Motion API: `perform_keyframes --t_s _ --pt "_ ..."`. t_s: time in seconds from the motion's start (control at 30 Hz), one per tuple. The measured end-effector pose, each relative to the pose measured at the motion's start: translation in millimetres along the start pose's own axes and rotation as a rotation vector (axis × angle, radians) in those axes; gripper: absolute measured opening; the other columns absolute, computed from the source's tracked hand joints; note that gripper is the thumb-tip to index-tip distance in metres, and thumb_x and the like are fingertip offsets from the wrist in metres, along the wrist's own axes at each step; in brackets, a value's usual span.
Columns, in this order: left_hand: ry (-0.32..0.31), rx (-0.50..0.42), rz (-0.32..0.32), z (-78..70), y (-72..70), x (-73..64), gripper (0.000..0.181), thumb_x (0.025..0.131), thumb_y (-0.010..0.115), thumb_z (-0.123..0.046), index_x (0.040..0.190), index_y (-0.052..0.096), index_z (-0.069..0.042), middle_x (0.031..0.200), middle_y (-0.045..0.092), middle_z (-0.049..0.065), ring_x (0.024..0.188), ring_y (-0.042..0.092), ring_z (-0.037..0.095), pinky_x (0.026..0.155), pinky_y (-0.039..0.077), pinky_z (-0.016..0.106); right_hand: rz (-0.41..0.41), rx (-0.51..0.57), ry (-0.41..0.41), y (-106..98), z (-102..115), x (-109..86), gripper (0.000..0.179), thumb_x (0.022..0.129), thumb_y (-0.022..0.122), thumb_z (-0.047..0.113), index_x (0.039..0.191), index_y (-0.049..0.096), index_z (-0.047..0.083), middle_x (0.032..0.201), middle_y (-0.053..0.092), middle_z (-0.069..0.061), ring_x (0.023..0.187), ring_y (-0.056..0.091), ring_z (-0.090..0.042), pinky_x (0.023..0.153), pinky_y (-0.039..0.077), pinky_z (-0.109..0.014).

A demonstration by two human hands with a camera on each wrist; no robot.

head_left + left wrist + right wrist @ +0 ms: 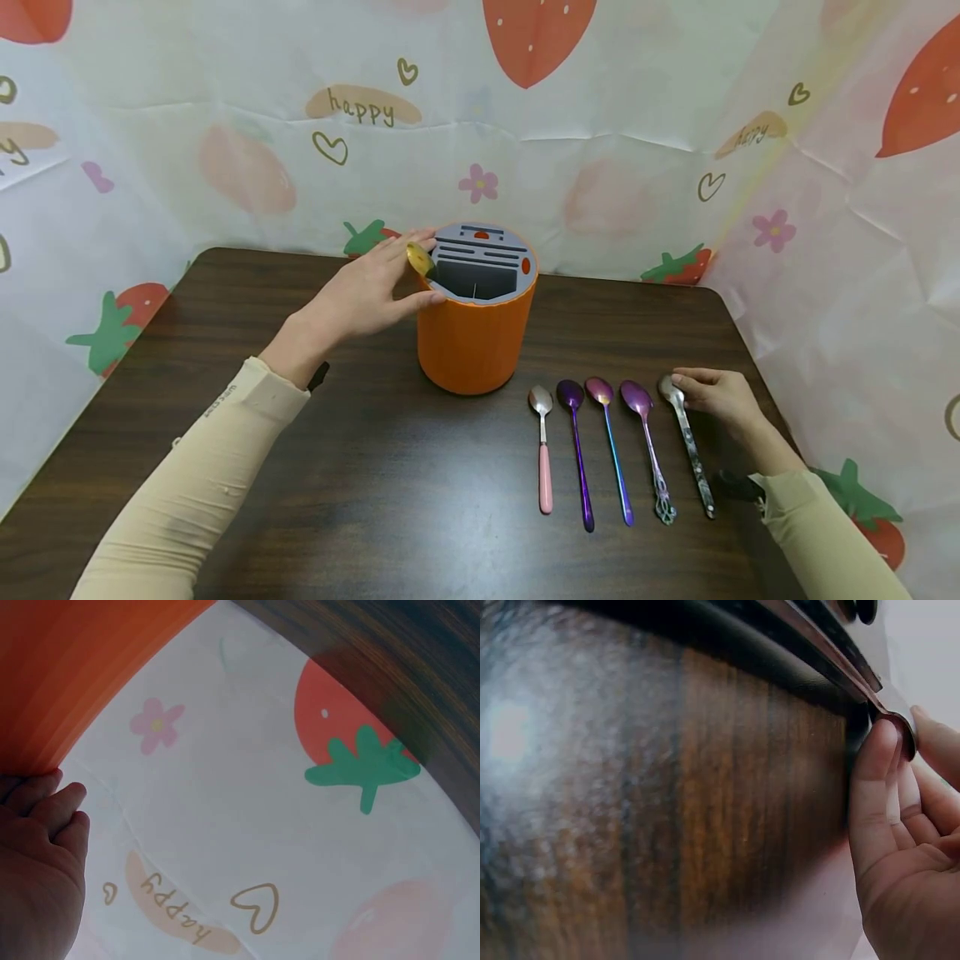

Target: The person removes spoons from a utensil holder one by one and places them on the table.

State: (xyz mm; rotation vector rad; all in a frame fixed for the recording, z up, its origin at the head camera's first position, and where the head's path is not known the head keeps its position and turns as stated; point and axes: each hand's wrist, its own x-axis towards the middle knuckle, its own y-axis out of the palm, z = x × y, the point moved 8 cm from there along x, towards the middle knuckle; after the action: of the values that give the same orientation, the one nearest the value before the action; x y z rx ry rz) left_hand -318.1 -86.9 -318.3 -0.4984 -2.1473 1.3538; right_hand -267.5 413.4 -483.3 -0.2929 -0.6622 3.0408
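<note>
My left hand (pixel 363 287) rests against the left side of an orange utensil holder (pixel 472 350), fingers and thumb spread along its rim. In the left wrist view its fingertips touch the orange wall (pixel 82 660). A gold spoon (pixel 420 260) leans at the holder's left rim, bowl up, between that thumb and fingers. At the right, my right hand (pixel 723 402) pinches the bowl of a silver spoon with a black-and-white patterned handle (pixel 693 454). In the right wrist view, thumb and fingers meet at the spoon's bowl (pixel 906 735); its handle lies along the table.
Left of the patterned spoon lie a purple spoon with an ornate handle (pixel 655 458), a rainbow spoon (pixel 615 454), a dark purple spoon (pixel 579 458) and a pink-handled spoon (pixel 543 467). The holder's grey slotted lid (pixel 487 258) has a large opening. Strawberry-print sheeting (pixel 262 100) surrounds the dark table (pixel 337 500).
</note>
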Motion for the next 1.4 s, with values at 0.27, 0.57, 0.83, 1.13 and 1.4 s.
perform_keyframes --t_s 0.27,0.57,0.83,1.13,1.4 --pt "-0.009 -0.004 0.007 0.6 0.2 0.1 0.088 0.097 0.061 -0.065 0.165 0.032 -0.016 0.171 0.027 0.001 0.157 0.025 0.027 0.126 0.025 0.053 -0.031 -0.146 -0.029 -0.8 5.2 -2.5 0.051 0.102 0.07 0.025 0.131 0.062 -0.017 0.109 0.075 -0.011 0.078 0.068 0.001 0.072 0.062 -0.022" --pt "0.005 0.001 -0.001 0.7 0.4 0.9 0.088 0.097 0.061 -0.064 0.164 0.034 -0.015 0.17 0.028 0.002 0.157 0.026 0.028 0.126 0.025 0.052 -0.053 -0.3 -0.006 -4.2 5.5 -4.8 0.052 0.104 0.067 0.035 0.129 0.067 -0.01 0.126 0.068 -0.03 0.079 0.073 -0.01 0.071 0.061 -0.025" --pt "0.002 -0.01 -0.003 1.0 1.1 1.4 0.088 0.097 0.062 -0.064 0.164 0.034 -0.014 0.17 0.029 0.003 0.157 0.026 0.027 0.126 0.025 0.051 -0.042 -0.26 0.007 -4.5 4.1 -4.2 0.052 0.104 0.067 0.033 0.131 0.065 -0.012 0.123 0.07 -0.025 0.081 0.07 -0.005 0.073 0.062 -0.025" --pt "0.011 -0.034 -0.033 2.0 1.8 0.9 0.087 0.097 0.063 -0.063 0.163 0.036 -0.014 0.169 0.031 0.002 0.156 0.028 0.027 0.126 0.026 0.052 -0.131 -0.307 -0.057 -13.7 31.6 -10.3 0.055 0.106 0.061 0.038 0.14 0.061 -0.005 0.132 0.065 -0.026 0.089 0.062 -0.004 0.072 0.052 -0.019" --pt "0.027 -0.083 -0.07 4.3 4.0 -0.1 0.084 0.096 0.067 -0.059 0.161 0.04 -0.013 0.169 0.031 -0.006 0.158 0.024 0.022 0.127 0.023 0.051 -0.234 -0.204 -0.303 -11.5 96.0 -15.1 0.047 0.104 0.067 0.031 0.136 0.066 -0.003 0.116 0.072 0.014 0.097 0.059 0.015 0.081 0.048 -0.006"
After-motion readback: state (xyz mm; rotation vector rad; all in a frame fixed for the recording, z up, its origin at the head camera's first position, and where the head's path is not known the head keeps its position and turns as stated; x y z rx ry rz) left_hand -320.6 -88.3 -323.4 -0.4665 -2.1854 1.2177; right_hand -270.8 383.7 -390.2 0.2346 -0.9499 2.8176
